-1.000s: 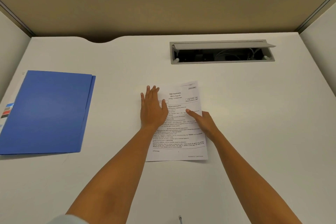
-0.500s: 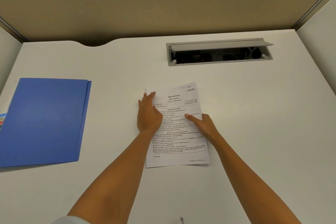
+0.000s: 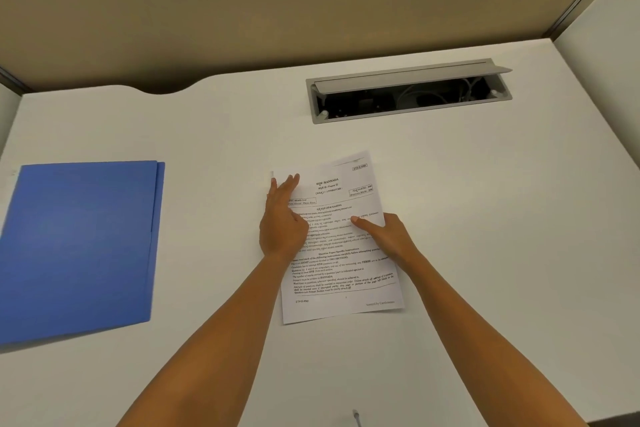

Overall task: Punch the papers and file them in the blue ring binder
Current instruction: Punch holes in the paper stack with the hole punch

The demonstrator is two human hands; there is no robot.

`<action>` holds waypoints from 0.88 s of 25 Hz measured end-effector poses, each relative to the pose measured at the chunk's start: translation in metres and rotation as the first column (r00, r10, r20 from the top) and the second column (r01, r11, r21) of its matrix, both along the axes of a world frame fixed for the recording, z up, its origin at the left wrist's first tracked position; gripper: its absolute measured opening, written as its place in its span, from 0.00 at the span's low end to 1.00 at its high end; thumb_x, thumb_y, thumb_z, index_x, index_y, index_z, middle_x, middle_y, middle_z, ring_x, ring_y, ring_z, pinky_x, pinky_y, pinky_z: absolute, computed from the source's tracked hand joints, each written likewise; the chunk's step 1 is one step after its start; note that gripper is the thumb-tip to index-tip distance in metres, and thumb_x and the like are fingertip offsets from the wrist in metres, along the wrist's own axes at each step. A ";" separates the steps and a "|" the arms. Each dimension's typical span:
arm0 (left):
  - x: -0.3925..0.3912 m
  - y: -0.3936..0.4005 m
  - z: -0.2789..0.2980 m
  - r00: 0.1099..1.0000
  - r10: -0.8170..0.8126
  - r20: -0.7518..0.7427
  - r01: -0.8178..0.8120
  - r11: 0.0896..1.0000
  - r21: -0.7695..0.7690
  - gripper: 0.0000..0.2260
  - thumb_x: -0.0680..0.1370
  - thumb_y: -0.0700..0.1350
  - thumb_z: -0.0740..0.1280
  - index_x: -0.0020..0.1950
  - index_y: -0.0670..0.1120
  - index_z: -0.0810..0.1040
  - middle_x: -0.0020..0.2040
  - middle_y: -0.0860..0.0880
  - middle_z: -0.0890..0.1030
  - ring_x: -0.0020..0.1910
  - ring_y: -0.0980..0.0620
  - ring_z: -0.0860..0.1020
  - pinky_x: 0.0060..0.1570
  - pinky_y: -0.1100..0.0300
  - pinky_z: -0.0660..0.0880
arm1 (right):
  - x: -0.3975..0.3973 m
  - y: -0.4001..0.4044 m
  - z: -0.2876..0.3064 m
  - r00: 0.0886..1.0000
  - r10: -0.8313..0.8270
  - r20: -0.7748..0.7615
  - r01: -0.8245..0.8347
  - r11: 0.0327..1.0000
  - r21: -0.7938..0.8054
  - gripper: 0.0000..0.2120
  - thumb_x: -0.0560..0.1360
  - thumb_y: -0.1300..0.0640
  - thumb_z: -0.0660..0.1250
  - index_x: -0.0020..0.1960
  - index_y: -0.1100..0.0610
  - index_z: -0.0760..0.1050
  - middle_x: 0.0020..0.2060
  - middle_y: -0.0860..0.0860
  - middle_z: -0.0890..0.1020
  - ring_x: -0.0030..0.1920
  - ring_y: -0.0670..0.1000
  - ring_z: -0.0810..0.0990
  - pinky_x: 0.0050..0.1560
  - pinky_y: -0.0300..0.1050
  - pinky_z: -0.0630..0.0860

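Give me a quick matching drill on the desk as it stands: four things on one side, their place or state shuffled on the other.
Things:
1. blue binder
2. papers
3. cable hatch
4. left hand

Place or state:
A. lid propped open, far side of the desk
B. lying closed at the left of the desk
C. flat on the sheets' left edge, fingers straight
D. mid-desk, printed side up

Pairs: 1-B, 2-D, 3-A, 4-C

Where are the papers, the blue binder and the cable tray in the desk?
papers (image 3: 346,274): head view, lower printed area of the top sheet.
blue binder (image 3: 79,246): head view, middle of its closed front cover.
cable tray (image 3: 408,77): head view, on its raised grey lid.
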State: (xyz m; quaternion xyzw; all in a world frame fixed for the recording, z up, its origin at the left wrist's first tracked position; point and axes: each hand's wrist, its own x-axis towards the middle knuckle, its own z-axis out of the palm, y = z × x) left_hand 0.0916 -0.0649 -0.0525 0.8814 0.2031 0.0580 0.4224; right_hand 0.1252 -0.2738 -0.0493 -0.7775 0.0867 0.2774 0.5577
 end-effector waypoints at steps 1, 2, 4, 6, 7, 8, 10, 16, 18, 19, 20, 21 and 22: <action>0.000 0.002 -0.001 1.000 0.001 0.011 -0.001 1.000 -0.015 0.32 0.77 0.32 0.58 0.75 0.60 0.62 0.78 0.58 0.59 0.78 0.56 0.53 0.64 0.63 0.66 | 0.000 0.000 0.000 1.000 0.000 -0.001 0.000 1.000 0.000 0.16 0.73 0.45 0.70 0.57 0.51 0.79 0.47 0.49 0.85 0.44 0.49 0.85 0.45 0.45 0.82; 0.001 0.004 -0.003 1.000 -0.002 0.021 0.003 1.000 -0.030 0.32 0.77 0.32 0.57 0.75 0.58 0.63 0.78 0.58 0.59 0.79 0.56 0.50 0.66 0.65 0.62 | -0.001 0.000 0.000 1.000 -0.002 -0.002 0.002 1.000 -0.002 0.16 0.73 0.45 0.70 0.57 0.51 0.79 0.47 0.49 0.85 0.43 0.49 0.85 0.44 0.44 0.82; 0.002 0.005 -0.005 0.999 -0.023 0.048 0.025 0.999 -0.030 0.31 0.77 0.31 0.57 0.76 0.55 0.63 0.78 0.57 0.58 0.79 0.56 0.45 0.70 0.66 0.53 | -0.001 0.001 -0.001 1.000 -0.018 0.010 0.018 1.000 -0.011 0.16 0.73 0.45 0.70 0.57 0.52 0.79 0.47 0.49 0.85 0.43 0.48 0.85 0.43 0.43 0.82; 0.004 0.007 -0.007 0.997 -0.024 0.072 0.026 0.999 -0.030 0.30 0.77 0.30 0.57 0.76 0.53 0.64 0.78 0.56 0.58 0.79 0.56 0.44 0.73 0.65 0.44 | -0.001 0.001 -0.002 1.000 -0.018 0.008 0.018 1.000 -0.023 0.15 0.73 0.45 0.70 0.56 0.52 0.79 0.46 0.48 0.85 0.43 0.49 0.85 0.43 0.44 0.82; 0.004 0.009 -0.009 0.995 -0.033 0.092 0.036 0.999 -0.031 0.30 0.76 0.30 0.58 0.75 0.52 0.65 0.78 0.55 0.59 0.79 0.56 0.44 0.74 0.63 0.41 | -0.001 0.001 -0.003 1.000 -0.016 0.006 0.016 1.000 -0.023 0.15 0.73 0.45 0.70 0.56 0.51 0.79 0.46 0.48 0.85 0.42 0.49 0.85 0.43 0.45 0.82; 0.004 0.011 -0.011 0.992 -0.049 0.114 0.053 0.998 -0.031 0.30 0.75 0.29 0.58 0.74 0.51 0.66 0.78 0.53 0.60 0.79 0.56 0.45 0.75 0.60 0.38 | -0.001 0.001 -0.004 1.000 -0.018 0.008 0.018 1.000 -0.021 0.15 0.73 0.45 0.70 0.55 0.51 0.78 0.46 0.48 0.85 0.42 0.49 0.85 0.43 0.44 0.82; 0.005 0.015 -0.016 0.988 -0.063 0.141 0.068 0.997 -0.035 0.30 0.74 0.29 0.59 0.73 0.51 0.68 0.77 0.52 0.62 0.79 0.56 0.45 0.76 0.56 0.37 | -0.001 0.002 -0.005 1.000 -0.023 0.013 0.023 0.999 -0.027 0.15 0.73 0.45 0.70 0.55 0.51 0.78 0.46 0.48 0.85 0.42 0.49 0.85 0.42 0.43 0.82; 0.004 0.015 -0.017 0.982 -0.096 0.163 0.100 0.995 -0.017 0.29 0.73 0.28 0.57 0.70 0.49 0.71 0.74 0.52 0.67 0.79 0.56 0.51 0.77 0.54 0.39 | -0.002 0.003 -0.006 0.999 -0.027 0.028 0.028 0.999 -0.046 0.16 0.72 0.45 0.71 0.56 0.52 0.78 0.46 0.49 0.85 0.43 0.50 0.85 0.44 0.46 0.82; 0.003 0.015 -0.015 0.983 -0.114 0.145 0.113 0.994 0.014 0.28 0.74 0.28 0.56 0.70 0.49 0.71 0.74 0.52 0.68 0.78 0.56 0.53 0.77 0.55 0.40 | -0.002 0.002 -0.006 0.999 -0.026 0.033 0.027 0.999 -0.042 0.16 0.72 0.45 0.71 0.56 0.52 0.78 0.47 0.50 0.85 0.43 0.50 0.85 0.44 0.47 0.83; 0.003 0.015 -0.014 0.984 -0.115 0.132 0.112 0.993 0.031 0.27 0.74 0.28 0.56 0.70 0.49 0.71 0.73 0.53 0.69 0.78 0.55 0.55 0.77 0.55 0.41 | -0.003 0.002 -0.006 0.999 -0.022 0.038 0.023 0.999 -0.039 0.17 0.72 0.45 0.71 0.57 0.52 0.78 0.47 0.50 0.85 0.43 0.50 0.85 0.45 0.47 0.83; 0.002 0.014 -0.011 0.986 -0.114 0.118 0.108 0.993 0.054 0.27 0.74 0.29 0.57 0.70 0.49 0.72 0.73 0.52 0.69 0.77 0.55 0.56 0.78 0.55 0.43 | -0.003 0.001 -0.006 0.999 -0.016 0.041 0.018 0.999 -0.037 0.17 0.72 0.46 0.71 0.57 0.53 0.79 0.48 0.50 0.85 0.43 0.50 0.85 0.45 0.47 0.83; 0.002 0.012 -0.008 0.989 -0.113 0.095 0.105 0.991 0.085 0.27 0.74 0.29 0.57 0.70 0.49 0.72 0.72 0.52 0.70 0.77 0.54 0.58 0.78 0.54 0.47 | -0.004 0.001 -0.006 0.999 -0.011 0.038 0.012 0.999 -0.033 0.17 0.72 0.46 0.71 0.58 0.53 0.79 0.48 0.50 0.85 0.44 0.50 0.85 0.45 0.47 0.82; 0.001 0.009 -0.005 0.991 -0.117 0.072 0.107 0.986 0.128 0.27 0.74 0.29 0.57 0.70 0.49 0.72 0.71 0.52 0.71 0.76 0.52 0.60 0.78 0.53 0.51 | -0.003 0.001 -0.006 0.999 -0.007 0.034 0.008 1.000 -0.028 0.17 0.72 0.47 0.71 0.58 0.54 0.79 0.49 0.50 0.85 0.44 0.50 0.85 0.45 0.46 0.82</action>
